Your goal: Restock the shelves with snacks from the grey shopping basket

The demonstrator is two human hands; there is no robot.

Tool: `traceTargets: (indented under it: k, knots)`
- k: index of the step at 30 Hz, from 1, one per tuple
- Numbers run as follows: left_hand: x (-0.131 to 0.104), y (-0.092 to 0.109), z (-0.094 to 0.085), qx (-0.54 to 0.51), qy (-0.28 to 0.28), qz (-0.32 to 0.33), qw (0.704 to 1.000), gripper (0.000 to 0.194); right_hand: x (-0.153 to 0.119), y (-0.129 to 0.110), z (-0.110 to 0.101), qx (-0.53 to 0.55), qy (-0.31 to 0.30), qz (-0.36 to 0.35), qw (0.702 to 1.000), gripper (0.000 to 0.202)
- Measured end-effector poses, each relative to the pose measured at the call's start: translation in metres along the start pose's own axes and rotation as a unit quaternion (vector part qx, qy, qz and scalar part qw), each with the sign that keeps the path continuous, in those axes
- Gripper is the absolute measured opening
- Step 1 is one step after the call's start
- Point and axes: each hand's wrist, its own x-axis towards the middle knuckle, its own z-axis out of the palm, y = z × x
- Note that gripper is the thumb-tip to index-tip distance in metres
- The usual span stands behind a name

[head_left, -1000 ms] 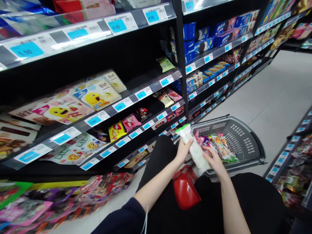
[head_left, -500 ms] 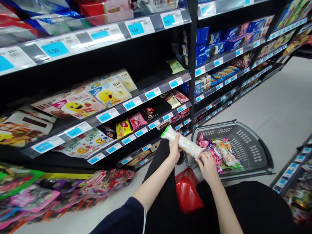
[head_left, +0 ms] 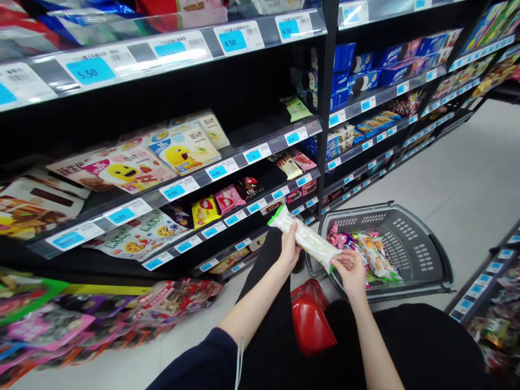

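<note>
A green packet (head_left: 296, 109) lies just left of the black shelf post (head_left: 329, 65), pale boxes (head_left: 184, 151) with yellow faces farther left, blue boxes (head_left: 343, 60) just to its right.

On the upper shelf edge (head_left: 142, 52), one price tag (head_left: 95, 70) reads 5.50 and two others (head_left: 238, 39) 4.50. Tags (head_left: 221, 169) on the shelf edge below (head_left: 278, 143) show 4.00. A yellow-faced carton (head_left: 187, 151) bears "28" (its Chinese lettering is hard to make out).
</note>
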Motion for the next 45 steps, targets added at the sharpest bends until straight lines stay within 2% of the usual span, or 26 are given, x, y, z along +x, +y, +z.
traceTargets:
  k: [3,5,8,12,15,18,20,21,23,24,25,26,27,29,30,32,35,39,42,45]
  knots:
    - [0.002,-0.001,-0.003,-0.011,0.001,-0.012,1.0,0.046,-0.001,-0.005,-0.005,-0.122,-0.028,-0.067,0.99,0.022]
    - [0.003,0.0,-0.003,-0.015,0.01,-0.016,1.0,0.043,-0.003,-0.01,-0.006,-0.203,-0.054,-0.146,0.967,0.018]
    - [0.003,0.003,0.001,-0.033,0.035,-0.03,0.998,0.035,-0.009,-0.02,-0.004,-0.288,-0.063,-0.289,0.911,0.018]
    - [-0.002,0.008,0.01,-0.076,0.064,-0.096,0.99,0.025,-0.022,-0.029,-0.001,-0.362,-0.042,-0.433,0.824,0.022]
    - [-0.006,0.012,0.015,-0.089,0.076,-0.142,0.983,0.028,-0.03,-0.033,-0.003,-0.392,-0.06,-0.489,0.777,0.029]
    - [-0.009,0.017,0.015,-0.089,0.082,-0.16,0.98,0.032,-0.033,-0.034,-0.004,-0.396,-0.075,-0.502,0.765,0.031]
    - [-0.01,0.019,0.014,-0.09,0.079,-0.145,0.982,0.032,-0.031,-0.031,-0.004,-0.374,-0.083,-0.479,0.79,0.029]
    - [-0.011,0.02,0.014,-0.093,0.077,-0.133,0.984,0.03,-0.029,-0.029,-0.004,-0.349,-0.085,-0.455,0.815,0.025]
    - [-0.012,0.021,0.016,-0.109,0.069,-0.101,0.986,0.025,-0.023,-0.025,-0.002,-0.265,-0.051,-0.371,0.889,0.013]
    - [-0.014,0.021,0.017,-0.115,0.059,-0.087,0.988,0.024,-0.019,-0.022,-0.002,-0.201,-0.011,-0.308,0.93,0.01]
    - [-0.016,0.02,0.019,-0.115,0.043,-0.076,0.99,0.024,-0.016,-0.02,-0.001,-0.125,0.026,-0.232,0.964,0.015]
    - [-0.018,0.019,0.02,-0.108,0.023,-0.068,0.992,0.027,-0.014,-0.019,-0.001,-0.046,0.046,-0.148,0.987,0.023]
    - [-0.021,0.017,0.022,-0.096,-0.002,-0.059,0.994,0.031,-0.012,-0.018,0.0,0.032,0.035,-0.061,0.997,0.032]
    - [-0.028,0.013,0.025,-0.07,-0.049,-0.04,0.996,0.041,-0.012,-0.019,0.001,0.162,-0.062,0.077,0.982,0.045]
    - [-0.031,0.011,0.027,-0.062,-0.068,-0.029,0.995,0.044,-0.013,-0.02,0.002,0.206,-0.114,0.116,0.965,0.049]
    - [-0.035,0.01,0.03,-0.055,-0.095,-0.004,0.994,0.047,-0.016,-0.022,0.003,0.26,-0.149,0.144,0.943,0.053]
    - [-0.032,0.019,0.028,-0.025,-0.122,0.022,0.992,0.047,-0.017,-0.023,0.004,0.271,-0.106,0.144,0.946,0.055]
    - [-0.018,0.056,0.017,0.097,-0.171,0.026,0.98,0.037,-0.005,-0.022,-0.01,0.253,-0.081,0.116,0.957,0.055]
    - [-0.015,0.084,0.01,0.238,-0.222,0.021,0.945,0.025,0.004,-0.022,-0.027,0.238,-0.079,0.105,0.962,0.053]
    - [-0.02,0.098,0.01,0.33,-0.278,0.002,0.902,0.022,0.008,-0.022,-0.038,0.233,-0.072,0.11,0.964,0.051]
